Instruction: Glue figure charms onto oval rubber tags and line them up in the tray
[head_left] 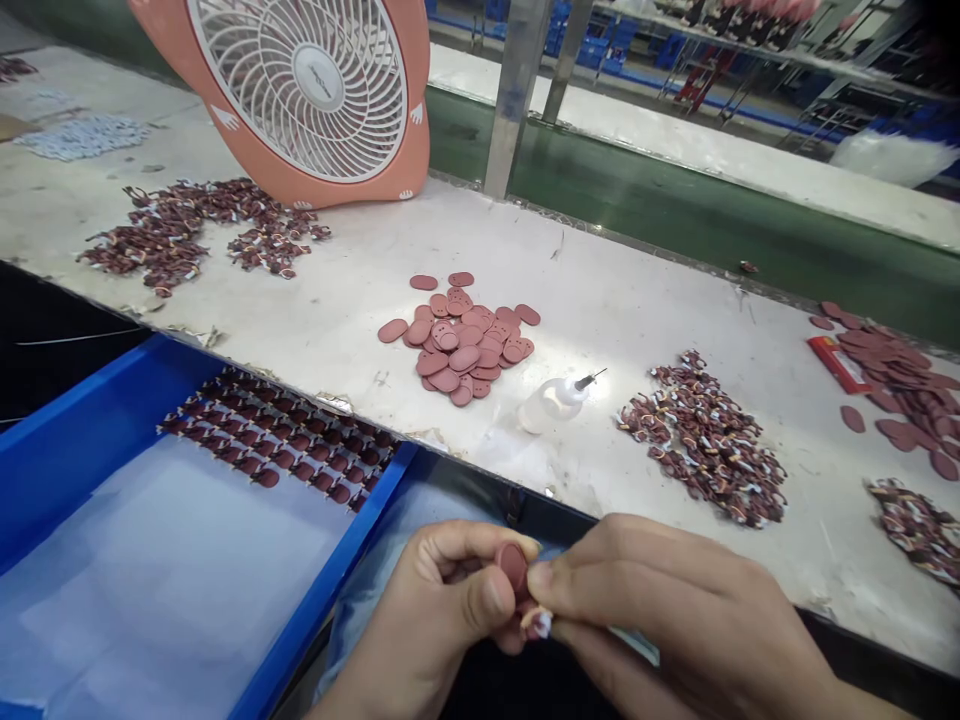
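Note:
My left hand (431, 610) and my right hand (675, 610) meet at the bottom centre, below the table's front edge. Both pinch one small reddish-brown oval piece (514, 566) between thumb and fingers, with a small white bit at its lower end. A heap of the same flat oval pieces (461, 340) lies on the white worktable (600, 290) ahead. A small clear squeeze bottle with a needle tip (553, 402) lies on its side beside that heap. To its right sits a pile of small dark-red parts with white bits (701, 440).
A blue tray (67, 430) at lower left holds rows of finished pieces (277, 440) on a white sheet. A salmon-coloured fan (315, 90) stands at the back. More part piles lie at back left (187, 230) and far right (900, 370). A green conveyor belt (675, 220) runs behind.

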